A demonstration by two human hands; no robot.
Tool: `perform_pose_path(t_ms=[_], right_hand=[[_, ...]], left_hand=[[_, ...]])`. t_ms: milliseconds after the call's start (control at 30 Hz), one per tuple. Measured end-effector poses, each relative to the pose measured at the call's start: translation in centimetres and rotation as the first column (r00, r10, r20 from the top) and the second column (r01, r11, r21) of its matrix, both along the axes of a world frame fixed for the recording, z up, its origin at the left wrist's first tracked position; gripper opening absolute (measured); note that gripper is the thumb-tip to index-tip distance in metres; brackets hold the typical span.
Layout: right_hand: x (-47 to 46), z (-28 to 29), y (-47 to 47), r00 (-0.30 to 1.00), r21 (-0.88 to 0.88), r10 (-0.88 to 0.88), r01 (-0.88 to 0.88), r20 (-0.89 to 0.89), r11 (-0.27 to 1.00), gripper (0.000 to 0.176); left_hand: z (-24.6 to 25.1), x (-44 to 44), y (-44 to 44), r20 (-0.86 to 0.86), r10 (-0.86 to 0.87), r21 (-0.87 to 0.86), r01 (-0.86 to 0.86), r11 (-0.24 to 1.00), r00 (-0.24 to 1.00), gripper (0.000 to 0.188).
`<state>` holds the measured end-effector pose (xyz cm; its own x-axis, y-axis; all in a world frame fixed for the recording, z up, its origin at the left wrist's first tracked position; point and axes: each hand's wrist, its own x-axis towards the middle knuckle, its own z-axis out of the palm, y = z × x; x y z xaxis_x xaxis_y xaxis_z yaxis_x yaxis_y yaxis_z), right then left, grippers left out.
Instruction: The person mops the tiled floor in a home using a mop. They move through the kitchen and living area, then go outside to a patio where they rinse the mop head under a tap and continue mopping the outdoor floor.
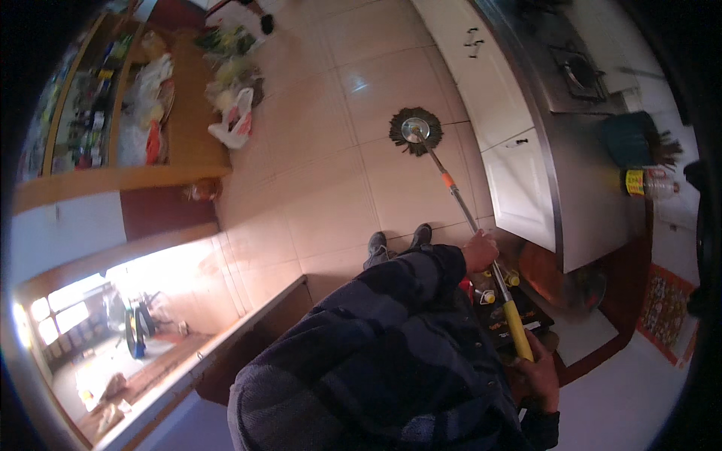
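Observation:
A round mop with a dark strand head (415, 131) rests on the tiled floor ahead of my shoes (395, 239). From its shiny disc a metal pole (466, 211) with an orange collar slants back to my right side. My left hand (480, 251), reached across my body, is wrapped around the middle of the pole. Lower down, my right hand (540, 366) grips the end of the yellow handle sleeve (517, 330). White cabinet doors (519, 186) stand just right of the mop.
A steel counter (592, 208) runs along the right, bearing a gas burner (581, 73), a teal container (629, 135) and a plastic bottle (651, 183). Bagged vegetables (234, 121) lie on the floor by a wooden cabinet (192, 101). Bottles (486, 296) and a black box (530, 315) are beside me.

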<state>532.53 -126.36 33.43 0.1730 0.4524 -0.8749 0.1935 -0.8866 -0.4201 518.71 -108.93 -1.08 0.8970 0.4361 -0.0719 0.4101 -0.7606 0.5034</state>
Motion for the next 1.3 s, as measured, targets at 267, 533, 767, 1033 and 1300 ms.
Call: perform_pose_path(t_ms=[267, 533, 767, 1033, 1300], right_hand=[[-6.2, -1.4, 7.2, 0.899, -0.031, 0.434, -0.436, -0.054, 0.899, 0.076], [-19.5, -8.5, 13.7, 0.530, 0.230, 0.847, -0.821, -0.035, 0.523, 0.065], [-36.6, -17.1, 18.6, 0.362, 0.355, 0.911, -0.840, -0.196, 0.410, 0.068], [-47.1, -19.5, 19.1, 0.301, 0.280, 0.921, -0.888, -0.248, 0.365, 0.067], [-38.7, -10.2, 21.3, 0.498, 0.256, 0.864, -0.827, -0.079, 0.500, 0.054]], left_hand=[[-0.8, -14.2, -0.2, -0.206, 0.273, 0.006, -0.278, 0.961, 0.940, 0.018], [-2.8, -34.2, -1.6, -0.343, 0.546, -0.041, -0.592, 0.805, 0.765, 0.026], [-4.5, -52.2, -5.3, -0.216, 0.854, -0.022, -0.877, 0.481, 0.473, 0.022], [-1.7, -55.9, -7.9, -0.128, 0.982, 0.107, -0.983, 0.150, 0.136, 0.017], [-1.1, -52.2, -3.1, -0.278, 0.950, 0.071, -0.983, 0.172, 0.146, 0.037]])
